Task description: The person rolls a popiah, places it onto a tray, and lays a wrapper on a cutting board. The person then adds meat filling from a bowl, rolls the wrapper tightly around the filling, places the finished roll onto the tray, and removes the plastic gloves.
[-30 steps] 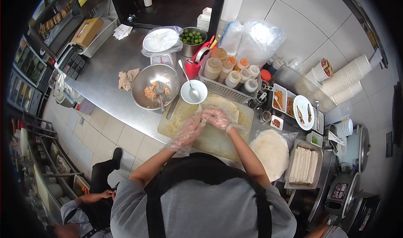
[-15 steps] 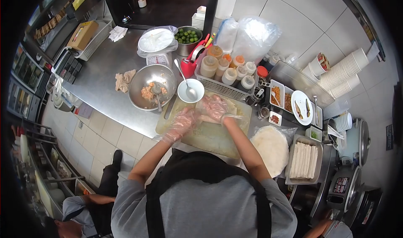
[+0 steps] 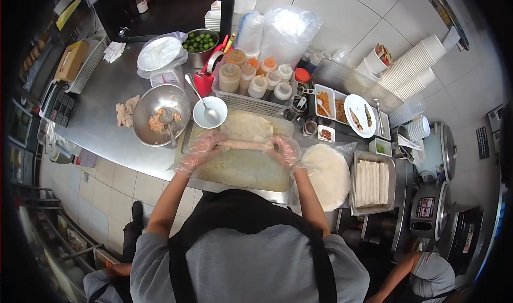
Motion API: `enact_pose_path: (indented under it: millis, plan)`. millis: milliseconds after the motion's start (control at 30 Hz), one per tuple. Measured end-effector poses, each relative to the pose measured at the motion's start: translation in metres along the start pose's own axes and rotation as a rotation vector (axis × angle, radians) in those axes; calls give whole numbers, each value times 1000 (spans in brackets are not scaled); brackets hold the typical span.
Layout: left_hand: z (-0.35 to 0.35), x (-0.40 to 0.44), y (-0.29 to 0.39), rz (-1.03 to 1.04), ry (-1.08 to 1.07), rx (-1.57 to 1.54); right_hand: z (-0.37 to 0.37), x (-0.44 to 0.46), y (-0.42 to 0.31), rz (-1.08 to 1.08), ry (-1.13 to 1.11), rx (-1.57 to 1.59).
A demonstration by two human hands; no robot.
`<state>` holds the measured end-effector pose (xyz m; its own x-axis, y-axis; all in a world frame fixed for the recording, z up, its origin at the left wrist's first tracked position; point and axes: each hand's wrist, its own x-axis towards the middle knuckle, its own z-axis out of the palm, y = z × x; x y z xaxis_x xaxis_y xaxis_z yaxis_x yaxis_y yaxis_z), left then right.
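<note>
A pale, thin spring roll [image 3: 243, 145] stretches between my gloved hands above the cutting board [image 3: 246, 172]. My left hand [image 3: 206, 147] has its fingers closed around the roll's left end. At the other end, my right hand [image 3: 283, 149] grips it the same way. Just beyond the roll, a thin round wrapper [image 3: 246, 125] lies flat on the board. Left of the board is a steel mixing bowl [image 3: 143, 110] with pinkish filling and a spoon. A white bowl [image 3: 208, 104] holding a spoon sits at the board's far left corner.
Stacked round wrappers [image 3: 323, 177] lie to the right, beside a metal tray [image 3: 355, 209] of finished rolls. A basket [image 3: 251, 106] of sauce bottles stands behind the board. A bowl of limes [image 3: 199, 54] is farther back. Co-workers' arms show at lower left and lower right.
My hands have moved apart to the two ends of the roll, which now shows between them. The wrapper behind is uncovered. The whole view has shifted, with the counter things farther left.
</note>
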<state>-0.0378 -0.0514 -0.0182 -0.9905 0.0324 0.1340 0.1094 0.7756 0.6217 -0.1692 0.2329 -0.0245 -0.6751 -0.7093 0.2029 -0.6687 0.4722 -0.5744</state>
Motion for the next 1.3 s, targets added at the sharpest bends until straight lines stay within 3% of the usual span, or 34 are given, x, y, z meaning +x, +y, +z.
enact_pose_path:
  millis: [200,300,400,500,600,700,800,900,1000,1100,1167,1233,1300]
  plan:
    - [13,4,-7,35,145,20,8,2,11,92,-9,155]
    - [19,4,7,-146,99,247,4,6,12,-7,70,94]
    - [22,0,13,3,131,457,14,12,19,-14,135,40]
    - [24,-4,11,147,53,456,18,17,18,-19,118,-226]
    - [29,-3,6,156,115,365,32,9,2,-21,151,-220]
    - [36,1,-6,247,168,461,44,3,-10,-76,22,-411]
    - [40,11,-13,258,163,461,35,16,-5,-21,-83,-366]
    - [45,20,-14,148,66,603,29,32,8,-104,-52,-375]
    - [48,26,-21,186,-36,667,14,35,5,44,-266,-261]
    - [37,17,-18,261,5,690,9,32,7,-77,-204,-244]
    - [35,13,-20,-55,-87,-5,7,29,6,-141,-191,-161]
    - [27,5,-14,-128,-98,-229,9,20,10,-196,-161,-82]
    - [20,-18,-3,37,-39,20,21,-4,16,-240,-115,-8]
